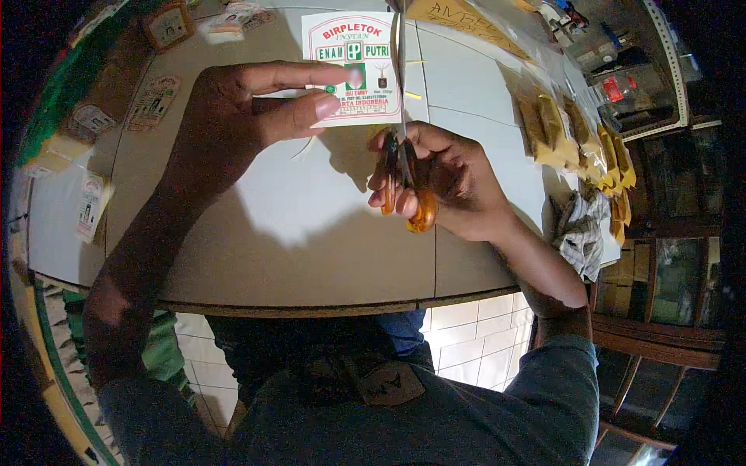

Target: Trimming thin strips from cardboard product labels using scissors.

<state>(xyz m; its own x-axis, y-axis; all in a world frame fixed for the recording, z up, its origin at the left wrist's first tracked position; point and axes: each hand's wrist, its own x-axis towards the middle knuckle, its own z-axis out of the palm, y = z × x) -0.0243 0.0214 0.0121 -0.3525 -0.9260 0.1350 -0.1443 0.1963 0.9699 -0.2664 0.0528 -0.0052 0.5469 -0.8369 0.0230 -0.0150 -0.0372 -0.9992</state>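
A white printed paper label [352, 53] with red and green writing is pinched between the thumb and fingers of my left hand [233, 110]. My right hand [466, 180] grips a pair of scissors [424, 212] by their amber handles, fingers through the loops. The blades point away from me and lie along the label's right edge. Whether they are parted is hard to tell. Both hands are above the white tabletop [303, 262]. Thin yellow paper trimmings [412, 95] lie to the right of the blades.
More printed labels [154, 102] lie on the left, one [90, 207] near the table's left end. Filled yellow-brown packets [551, 131] line the right side. A striped cloth [583, 227] is at the right edge. Brown paper [466, 23] bearing handwriting lies at the back.
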